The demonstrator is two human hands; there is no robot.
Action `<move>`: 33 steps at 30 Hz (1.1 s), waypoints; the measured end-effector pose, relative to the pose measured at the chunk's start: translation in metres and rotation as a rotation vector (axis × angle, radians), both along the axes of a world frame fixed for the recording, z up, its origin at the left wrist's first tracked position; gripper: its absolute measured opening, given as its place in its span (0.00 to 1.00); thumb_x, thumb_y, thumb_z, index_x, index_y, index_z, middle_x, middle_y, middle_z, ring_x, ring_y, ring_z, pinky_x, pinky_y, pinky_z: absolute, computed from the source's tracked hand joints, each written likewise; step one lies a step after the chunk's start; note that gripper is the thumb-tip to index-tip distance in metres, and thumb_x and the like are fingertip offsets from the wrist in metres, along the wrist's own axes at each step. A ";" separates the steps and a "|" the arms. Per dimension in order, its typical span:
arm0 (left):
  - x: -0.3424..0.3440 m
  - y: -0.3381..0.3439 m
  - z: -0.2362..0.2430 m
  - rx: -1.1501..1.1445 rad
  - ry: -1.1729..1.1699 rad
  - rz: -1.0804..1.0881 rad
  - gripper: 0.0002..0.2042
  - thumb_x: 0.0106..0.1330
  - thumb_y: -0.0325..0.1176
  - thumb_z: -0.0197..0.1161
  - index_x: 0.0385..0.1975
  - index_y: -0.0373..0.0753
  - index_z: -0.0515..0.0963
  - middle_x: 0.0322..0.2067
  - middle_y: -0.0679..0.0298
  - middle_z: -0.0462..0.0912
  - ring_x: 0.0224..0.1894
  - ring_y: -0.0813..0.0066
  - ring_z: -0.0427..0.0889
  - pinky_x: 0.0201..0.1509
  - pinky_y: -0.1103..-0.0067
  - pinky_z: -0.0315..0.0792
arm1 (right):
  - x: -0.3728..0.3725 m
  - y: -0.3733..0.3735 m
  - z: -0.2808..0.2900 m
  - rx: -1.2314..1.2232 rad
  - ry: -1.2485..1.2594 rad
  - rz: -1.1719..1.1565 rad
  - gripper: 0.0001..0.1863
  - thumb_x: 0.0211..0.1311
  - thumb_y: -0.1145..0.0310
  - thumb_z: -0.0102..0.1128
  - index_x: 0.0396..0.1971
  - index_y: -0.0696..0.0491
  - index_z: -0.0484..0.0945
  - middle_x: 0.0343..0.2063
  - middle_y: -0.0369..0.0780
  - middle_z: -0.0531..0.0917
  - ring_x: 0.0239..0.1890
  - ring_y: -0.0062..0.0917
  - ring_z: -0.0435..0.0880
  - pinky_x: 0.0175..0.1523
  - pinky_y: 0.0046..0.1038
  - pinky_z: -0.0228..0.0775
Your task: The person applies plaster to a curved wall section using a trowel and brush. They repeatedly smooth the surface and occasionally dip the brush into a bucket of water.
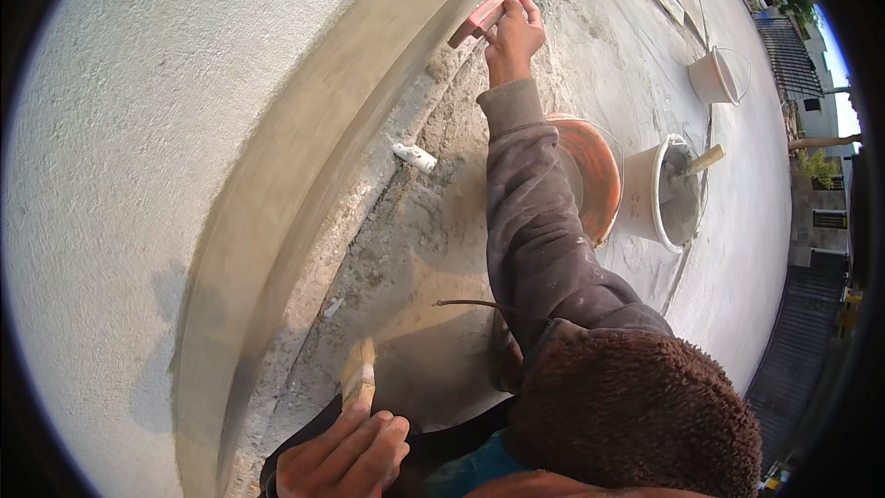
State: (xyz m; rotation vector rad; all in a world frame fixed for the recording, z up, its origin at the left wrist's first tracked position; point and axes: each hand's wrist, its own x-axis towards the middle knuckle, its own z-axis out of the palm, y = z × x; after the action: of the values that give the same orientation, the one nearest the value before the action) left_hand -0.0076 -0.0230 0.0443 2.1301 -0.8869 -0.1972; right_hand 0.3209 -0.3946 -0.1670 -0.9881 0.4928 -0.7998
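Observation:
My right hand (516, 39), at the end of my outstretched brown sleeve, is closed on a red plastering float (489, 9). The float lies along the foot of the wall, at the lower edge of a smooth, damp-looking grey-brown plaster band (318, 120). Close to me at the bottom, my left hand (343, 456) is closed round the handle of a paintbrush (359, 373), its pale bristles pointing up and away. Below the band runs a rough, crusted strip of ground. A short white pipe stub (415, 158) sticks out there, between the two hands.
An orange bucket (590, 180) stands just right of my right forearm, partly hidden by it. Beside it a white bucket (668, 194) holds grey mix and a wooden-handled tool (705, 160). Another pale bucket (713, 77) stands farther off. White textured wall (138, 129) rises on the left.

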 end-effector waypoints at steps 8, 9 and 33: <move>-0.006 0.006 0.004 0.076 0.036 0.038 0.13 0.64 0.19 0.69 0.48 0.24 0.80 0.41 0.48 0.88 0.45 0.51 0.90 0.47 0.68 0.87 | 0.028 0.035 -0.001 -0.103 -0.065 0.067 0.21 0.67 0.78 0.62 0.58 0.68 0.76 0.44 0.48 0.86 0.41 0.27 0.88 0.46 0.26 0.83; -0.004 0.003 0.004 0.052 0.035 0.036 0.13 0.64 0.20 0.69 0.48 0.24 0.80 0.41 0.48 0.88 0.45 0.51 0.90 0.47 0.68 0.87 | 0.010 0.046 -0.014 -0.170 -0.072 0.061 0.22 0.66 0.78 0.63 0.59 0.68 0.75 0.44 0.49 0.86 0.42 0.26 0.87 0.46 0.25 0.82; -0.031 0.036 0.008 0.095 0.049 0.122 0.15 0.64 0.21 0.69 0.51 0.32 0.82 0.41 0.51 0.88 0.45 0.55 0.90 0.46 0.71 0.85 | 0.023 0.036 0.085 -1.632 0.353 0.346 0.11 0.60 0.65 0.64 0.38 0.51 0.91 0.34 0.48 0.90 0.33 0.37 0.90 0.39 0.34 0.82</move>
State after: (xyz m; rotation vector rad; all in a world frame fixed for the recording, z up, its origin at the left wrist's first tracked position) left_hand -0.0386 0.0131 0.0527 2.2501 -0.7295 -0.2324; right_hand 0.3438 -0.3589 -0.0824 -2.6589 -0.1824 -0.6077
